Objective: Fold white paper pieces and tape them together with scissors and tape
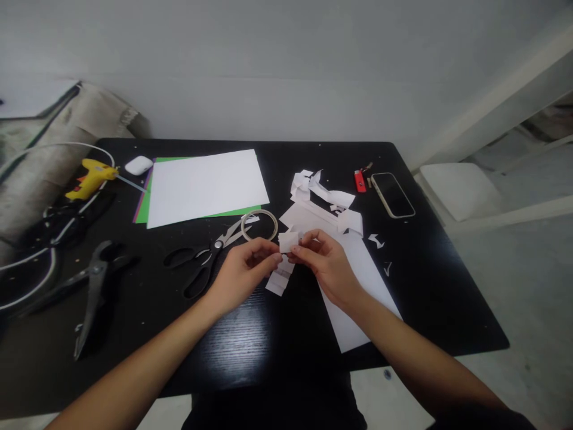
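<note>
Over the middle of the black table (134, 334), my left hand (244, 275) and my right hand (324, 263) pinch a small folded strip of white paper (286, 251) between their fingertips. The strip hangs down in pleats below my fingers. Both hands are closed on it. A long white sheet (358, 280) lies under my right hand. Black-handled scissors (203, 263) and a roll of clear tape (259, 224) lie just left of my hands.
White sheets on green and purple card (203, 185) lie at the back. A yellow glue gun (89, 178), a white case (138, 165) and pliers (96, 286) are on the left. Paper scraps (322, 194), a red lighter (359, 180) and a phone (393, 194) sit on the right.
</note>
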A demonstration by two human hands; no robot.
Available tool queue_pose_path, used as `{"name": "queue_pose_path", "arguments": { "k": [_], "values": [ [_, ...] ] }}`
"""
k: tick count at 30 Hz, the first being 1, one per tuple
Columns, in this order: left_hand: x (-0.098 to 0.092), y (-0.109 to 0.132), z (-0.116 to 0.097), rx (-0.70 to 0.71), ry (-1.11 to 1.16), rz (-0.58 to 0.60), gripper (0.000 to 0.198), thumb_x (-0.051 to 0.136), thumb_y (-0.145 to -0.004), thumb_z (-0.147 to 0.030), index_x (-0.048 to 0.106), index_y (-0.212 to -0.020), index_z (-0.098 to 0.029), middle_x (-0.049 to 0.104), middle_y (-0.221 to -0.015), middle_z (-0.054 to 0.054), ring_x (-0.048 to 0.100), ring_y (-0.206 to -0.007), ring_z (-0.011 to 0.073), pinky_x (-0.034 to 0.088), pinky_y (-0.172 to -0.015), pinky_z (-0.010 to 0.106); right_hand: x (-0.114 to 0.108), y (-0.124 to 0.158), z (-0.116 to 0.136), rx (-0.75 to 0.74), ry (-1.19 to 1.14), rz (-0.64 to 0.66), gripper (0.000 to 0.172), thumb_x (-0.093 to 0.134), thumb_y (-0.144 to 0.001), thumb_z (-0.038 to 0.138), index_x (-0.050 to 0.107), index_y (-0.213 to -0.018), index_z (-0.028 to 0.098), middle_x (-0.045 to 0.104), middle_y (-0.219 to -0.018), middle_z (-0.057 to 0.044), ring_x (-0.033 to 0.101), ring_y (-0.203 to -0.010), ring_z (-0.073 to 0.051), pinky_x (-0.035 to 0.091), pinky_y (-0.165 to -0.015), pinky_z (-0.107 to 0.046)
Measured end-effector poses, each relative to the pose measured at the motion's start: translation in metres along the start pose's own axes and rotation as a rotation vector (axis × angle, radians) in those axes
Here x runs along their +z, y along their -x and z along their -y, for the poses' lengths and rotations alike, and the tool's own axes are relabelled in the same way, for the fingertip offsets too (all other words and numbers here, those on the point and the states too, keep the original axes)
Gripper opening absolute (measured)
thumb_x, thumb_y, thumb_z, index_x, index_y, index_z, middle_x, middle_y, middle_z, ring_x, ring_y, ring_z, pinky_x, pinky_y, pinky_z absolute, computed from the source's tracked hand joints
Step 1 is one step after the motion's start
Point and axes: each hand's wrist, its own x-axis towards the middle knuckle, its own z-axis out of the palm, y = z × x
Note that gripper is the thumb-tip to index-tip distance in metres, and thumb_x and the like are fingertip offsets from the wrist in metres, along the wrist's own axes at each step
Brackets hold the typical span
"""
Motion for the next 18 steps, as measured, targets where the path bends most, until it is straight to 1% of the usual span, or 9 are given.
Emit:
{"name": "queue_pose_path", "arguments": {
  "k": [4, 6, 8, 11, 13, 14, 18],
  "values": [
    [0.000, 0.000, 0.002, 0.018, -0.033, -0.018, 0.022, 0.074, -0.086, -0.038, 0.072, -0.091, -0.017, 0.070, -0.074, 0.001, 0.061, -0.063, 0.0128, 0.048, -0.061, 0.025, 0.000, 0.002, -0.002, -0.081, 0.142, 0.018, 0.020, 0.088, -0.077, 0.028, 0.069, -0.081, 0.020, 0.074, -0.078, 0.001, 0.072, -0.074, -0.016, 0.061, -0.080, -0.033],
    [0.000, 0.000, 0.003, 0.034, -0.073, -0.031, 0.023, 0.072, -0.087, -0.039, 0.071, -0.091, -0.017, 0.070, -0.074, 0.001, 0.061, -0.062, 0.0128, 0.047, -0.060, 0.025, 0.000, 0.003, -0.004, -0.163, 0.259, 0.009, 0.016, 0.084, -0.081, 0.028, 0.071, -0.084, 0.020, 0.074, -0.079, 0.000, 0.072, -0.074, -0.017, 0.061, -0.079, -0.034],
    [0.000, 0.001, 0.005, 0.054, -0.125, -0.048, 0.023, 0.071, -0.089, -0.039, 0.071, -0.092, -0.017, 0.070, -0.074, 0.001, 0.061, -0.062, 0.0132, 0.047, -0.059, 0.025, 0.000, 0.005, -0.006, -0.312, 0.433, -0.021, 0.010, 0.080, -0.086, 0.027, 0.073, -0.087, 0.021, 0.074, -0.085, -0.002, 0.072, -0.078, -0.018, 0.061, -0.078, -0.033],
    [0.000, 0.002, 0.008, 0.117, -0.224, -0.075, 0.020, 0.069, -0.092, -0.038, 0.072, -0.095, -0.018, 0.069, -0.074, 0.000, 0.061, -0.063, 0.0133, 0.047, -0.059, 0.025, 0.000, 0.008, -0.011, -0.626, 0.743, -0.092, 0.002, 0.075, -0.091, 0.023, 0.076, -0.091, 0.023, 0.072, -0.097, -0.006, 0.070, -0.080, -0.018, 0.061, -0.075, -0.034],
    [0.000, 0.003, 0.011, 0.181, -0.297, -0.091, 0.017, 0.068, -0.094, -0.036, 0.072, -0.096, -0.019, 0.070, -0.076, 0.000, 0.062, -0.065, 0.0131, 0.048, -0.061, 0.024, 0.001, 0.010, -0.013, -0.783, 0.890, -0.099, 0.007, 0.072, -0.094, 0.020, 0.078, -0.095, 0.023, 0.072, -0.096, -0.007, 0.071, -0.080, -0.019, 0.062, -0.076, -0.035],
    [0.000, 0.004, 0.012, 0.217, -0.334, -0.095, 0.016, 0.067, -0.096, -0.035, 0.072, -0.096, -0.019, 0.070, -0.078, 0.000, 0.063, -0.067, 0.0131, 0.048, -0.062, 0.024, 0.001, 0.011, -0.014, -0.830, 0.937, -0.087, 0.009, 0.070, -0.095, 0.019, 0.078, -0.096, 0.024, 0.073, -0.094, -0.007, 0.072, -0.081, -0.020, 0.062, -0.078, -0.036],
    [0.000, 0.006, 0.014, 0.377, -0.476, -0.087, 0.010, 0.064, -0.099, -0.027, 0.070, -0.100, -0.019, 0.073, -0.085, 0.001, 0.067, -0.074, 0.0135, 0.052, -0.069, 0.024, 0.000, 0.013, -0.017, -0.891, 1.035, -0.025, 0.016, 0.064, -0.100, 0.017, 0.077, -0.105, 0.026, 0.079, -0.096, -0.008, 0.075, -0.090, -0.023, 0.064, -0.083, -0.038]
  ]
}}
